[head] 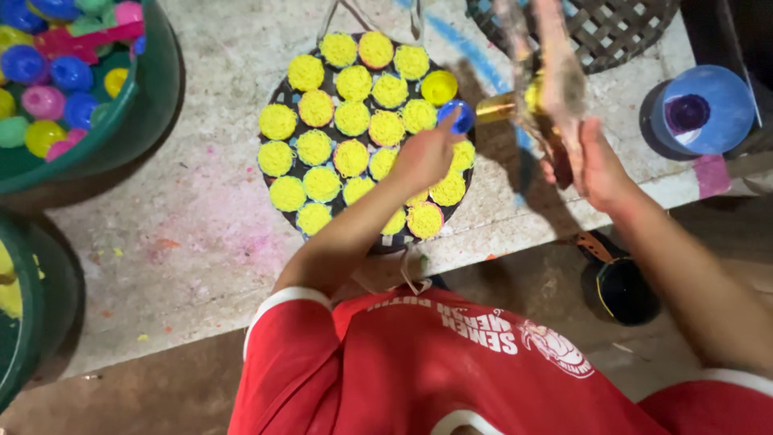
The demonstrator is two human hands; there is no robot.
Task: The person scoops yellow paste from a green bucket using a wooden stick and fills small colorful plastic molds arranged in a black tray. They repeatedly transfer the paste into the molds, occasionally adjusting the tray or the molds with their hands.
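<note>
Blue cup [461,118]: small, round, at the right edge of a dark round tray [281,93], touched by the fingertips of the left hand [424,157], whose fingers are curled loosely together. Tray: packed with small cups of yellow powder [351,158], resting on a stained concrete table [209,217]. Right hand [600,169]: blurred, closed around a brass-coloured tool [503,105] just right of the tray; green tub of coloured plastic cups [56,76] at far left.

Yellow-filled cups on your dark tray

Your round tray [278,97] is black, its cups [352,157] bright yellow, one cup [462,117] blue; far left, the green tub [153,97] holds blue, pink, yellow shells [56,80].
</note>
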